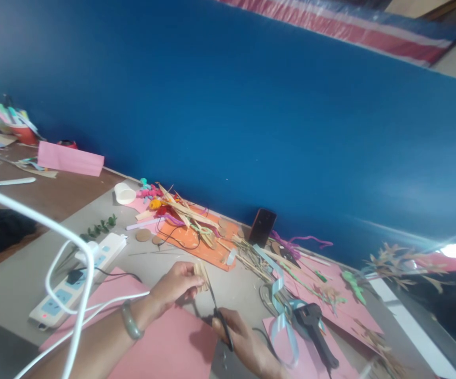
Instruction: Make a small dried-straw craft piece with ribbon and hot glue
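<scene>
My left hand (pixel 178 283) pinches a small flat bundle of pale, straw-like strips (pixel 201 275) between thumb and fingers. A greenish bangle (pixel 132 320) circles that wrist. In my right hand (pixel 240 337) is a pair of black-handled scissors (pixel 223 325), its blades pointing up and lying right beside the straw bundle. Whether the blades are apart or closed, I cannot tell. Both hands are above a pink sheet of paper (pixel 168 347) on the grey table.
A white power strip (pixel 80 279) and a looping white cable (pixel 89 263) stand at left. Straw, yarn and scraps lie on orange paper (pixel 216 255) along the blue partition (pixel 228 131). A phone (pixel 263 226) leans there. A black glue gun (pixel 317 331) and pale-blue ribbon (pixel 278 284) lie right.
</scene>
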`<action>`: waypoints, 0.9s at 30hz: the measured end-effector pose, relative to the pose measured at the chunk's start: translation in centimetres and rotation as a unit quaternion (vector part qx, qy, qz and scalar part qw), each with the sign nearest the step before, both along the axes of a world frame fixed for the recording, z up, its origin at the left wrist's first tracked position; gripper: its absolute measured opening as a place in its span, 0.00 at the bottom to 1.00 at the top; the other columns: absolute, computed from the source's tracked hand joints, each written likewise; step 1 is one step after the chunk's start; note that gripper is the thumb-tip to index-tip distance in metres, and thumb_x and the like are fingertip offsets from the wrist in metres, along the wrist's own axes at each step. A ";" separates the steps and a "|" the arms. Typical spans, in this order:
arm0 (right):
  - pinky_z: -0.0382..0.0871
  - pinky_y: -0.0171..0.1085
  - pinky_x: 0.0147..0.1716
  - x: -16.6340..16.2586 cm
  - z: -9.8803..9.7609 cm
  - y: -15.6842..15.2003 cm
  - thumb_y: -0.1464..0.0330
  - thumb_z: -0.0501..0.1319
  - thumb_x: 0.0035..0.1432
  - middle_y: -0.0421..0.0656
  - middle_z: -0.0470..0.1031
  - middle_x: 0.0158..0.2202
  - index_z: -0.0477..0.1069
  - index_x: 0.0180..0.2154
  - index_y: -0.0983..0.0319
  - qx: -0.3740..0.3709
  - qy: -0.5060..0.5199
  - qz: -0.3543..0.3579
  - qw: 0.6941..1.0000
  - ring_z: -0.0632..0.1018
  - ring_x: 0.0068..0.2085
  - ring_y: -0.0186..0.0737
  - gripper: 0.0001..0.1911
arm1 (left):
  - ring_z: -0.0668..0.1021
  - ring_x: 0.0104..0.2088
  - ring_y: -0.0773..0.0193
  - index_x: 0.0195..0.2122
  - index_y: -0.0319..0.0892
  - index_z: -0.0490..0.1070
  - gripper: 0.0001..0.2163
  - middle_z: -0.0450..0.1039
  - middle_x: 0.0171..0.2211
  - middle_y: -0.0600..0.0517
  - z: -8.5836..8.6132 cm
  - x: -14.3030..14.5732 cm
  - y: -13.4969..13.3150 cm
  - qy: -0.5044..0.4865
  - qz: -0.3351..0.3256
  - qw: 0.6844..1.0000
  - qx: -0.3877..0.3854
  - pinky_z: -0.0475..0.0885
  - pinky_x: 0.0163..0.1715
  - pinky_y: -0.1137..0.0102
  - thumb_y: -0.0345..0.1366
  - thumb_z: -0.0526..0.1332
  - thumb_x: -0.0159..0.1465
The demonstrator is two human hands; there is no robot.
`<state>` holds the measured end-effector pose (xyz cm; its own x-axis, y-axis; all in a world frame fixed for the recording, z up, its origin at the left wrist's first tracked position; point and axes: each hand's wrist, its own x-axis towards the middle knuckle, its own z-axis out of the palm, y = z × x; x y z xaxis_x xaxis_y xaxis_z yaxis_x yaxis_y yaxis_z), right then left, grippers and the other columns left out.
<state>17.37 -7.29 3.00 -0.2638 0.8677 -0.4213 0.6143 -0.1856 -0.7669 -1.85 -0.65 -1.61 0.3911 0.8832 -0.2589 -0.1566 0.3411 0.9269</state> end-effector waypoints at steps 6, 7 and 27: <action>0.58 0.31 0.28 0.0 -0.5 0.4 0.44 0.56 0.52 0.36 0.59 0.23 0.63 0.23 0.62 -0.014 0.000 0.006 1.000 0.63 0.29 0.35 0.26 | 0.65 0.15 0.73 0.28 0.37 0.73 0.09 0.67 0.18 0.56 -0.1 -0.1 0.0 0.006 -0.001 1.000 -0.010 0.57 0.16 0.77 0.38 0.62 0.54; 0.57 0.31 0.27 0.0 -0.6 0.5 0.44 0.56 0.51 0.35 0.57 0.23 0.61 0.23 0.62 -0.018 -0.001 0.009 1.000 0.61 0.28 0.34 0.27 | 0.65 0.15 0.73 0.28 0.37 0.73 0.08 0.68 0.18 0.55 0.1 -0.1 0.0 0.005 -0.001 1.000 -0.012 0.57 0.16 0.77 0.38 0.62 0.53; 0.49 0.32 0.23 -0.2 -1.6 0.5 0.48 0.59 0.51 0.34 0.50 0.21 0.55 0.21 0.60 -0.011 0.024 0.002 1.000 0.55 0.26 0.31 0.25 | 0.67 0.15 0.73 0.25 0.36 0.72 0.07 0.69 0.19 0.54 1.2 0.1 -0.3 -0.008 -0.023 0.999 -0.025 0.55 0.13 0.79 0.36 0.63 0.51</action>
